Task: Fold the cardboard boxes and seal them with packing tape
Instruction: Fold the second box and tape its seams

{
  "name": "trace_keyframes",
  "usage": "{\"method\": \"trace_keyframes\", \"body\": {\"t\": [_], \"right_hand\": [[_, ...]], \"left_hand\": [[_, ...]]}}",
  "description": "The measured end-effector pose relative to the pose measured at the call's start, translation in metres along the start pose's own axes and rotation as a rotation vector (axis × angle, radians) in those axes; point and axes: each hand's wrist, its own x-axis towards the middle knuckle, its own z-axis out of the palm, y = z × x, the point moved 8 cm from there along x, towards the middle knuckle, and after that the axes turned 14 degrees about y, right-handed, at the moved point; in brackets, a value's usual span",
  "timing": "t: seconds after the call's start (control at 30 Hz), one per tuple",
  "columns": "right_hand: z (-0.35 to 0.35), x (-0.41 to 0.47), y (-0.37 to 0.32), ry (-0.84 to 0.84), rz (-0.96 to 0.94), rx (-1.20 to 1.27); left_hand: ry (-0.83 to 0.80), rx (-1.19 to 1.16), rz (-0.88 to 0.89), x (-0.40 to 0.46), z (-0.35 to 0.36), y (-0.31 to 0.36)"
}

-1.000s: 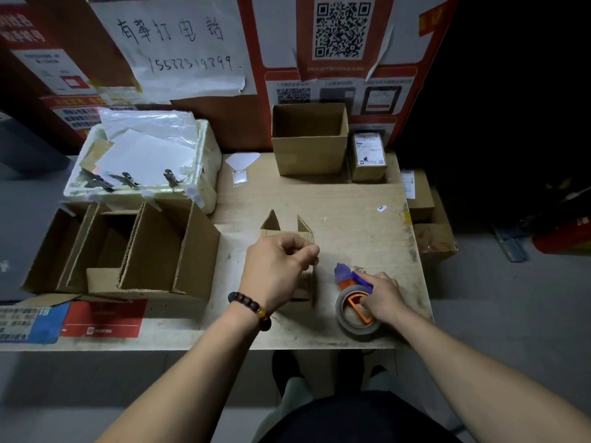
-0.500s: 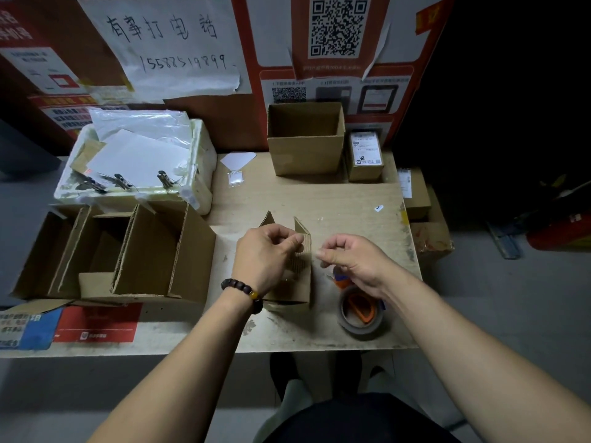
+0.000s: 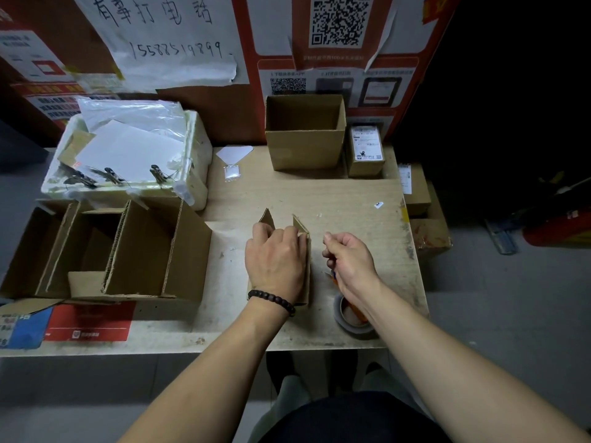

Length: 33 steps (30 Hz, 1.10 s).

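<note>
A small brown cardboard box (image 3: 305,276) stands at the middle of the wooden table (image 3: 351,199), two pointed flaps sticking up at its far end. My left hand (image 3: 275,260), with a bead bracelet at the wrist, lies over the box top, its fingers curled onto the flaps. Just right of the box my right hand (image 3: 350,260) hovers with curled fingers, thumb and forefinger pinched on what looks like a thin tape end. The tape roll (image 3: 355,319) with its orange dispenser lies on the table under my right wrist, partly hidden.
Larger open cardboard boxes (image 3: 140,251) lie on their sides at the left. A white foam box (image 3: 195,161) of papers and clips sits behind them. An open box (image 3: 305,148) and a labelled parcel (image 3: 366,155) stand at the back. More parcels (image 3: 419,193) lie off the right edge.
My right hand left the tape roll and rose to beside the box, fingers pinched. My left hand moved from a fist above the box to lying over its top.
</note>
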Motion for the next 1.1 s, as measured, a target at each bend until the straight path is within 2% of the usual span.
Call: {"method": "trace_keyframes", "body": {"t": [0.17,0.37,0.47,0.57,0.77,0.83,0.9,0.97,1.03,1.1], "right_hand": [[0.002,0.004,0.004,0.113,-0.116,-0.09],[-0.001,0.005,0.01,0.147,-0.14,-0.087],[-0.001,0.005,0.01,0.133,-0.131,-0.051],[0.005,-0.002,0.011,0.099,-0.06,0.061],[0.033,-0.017,0.027,-0.006,0.175,0.199],[0.037,-0.017,0.034,-0.014,0.231,0.165],[0.033,-0.015,0.04,0.029,0.248,0.02],[0.019,-0.01,0.035,0.114,0.13,-0.223],[0.007,-0.007,0.009,0.176,-0.165,-0.418],[0.012,-0.016,-0.021,0.081,-0.472,-0.516]], "left_hand": [[-0.023,0.131,-0.002,-0.001,0.005,0.0],[-0.173,0.207,-0.347,-0.008,0.016,-0.036],[-0.359,0.164,-0.543,-0.018,0.029,-0.049],[-0.526,0.098,-0.671,-0.027,0.04,-0.054],[-0.56,-0.091,-0.708,-0.023,0.041,-0.058],[-0.557,-0.098,-0.715,-0.022,0.041,-0.061],[-0.557,-0.097,-0.712,-0.023,0.042,-0.061],[-0.555,-0.09,-0.701,-0.024,0.043,-0.06],[-0.555,-0.099,-0.694,-0.023,0.044,-0.06],[-0.559,-0.112,-0.696,-0.023,0.045,-0.06]]}}
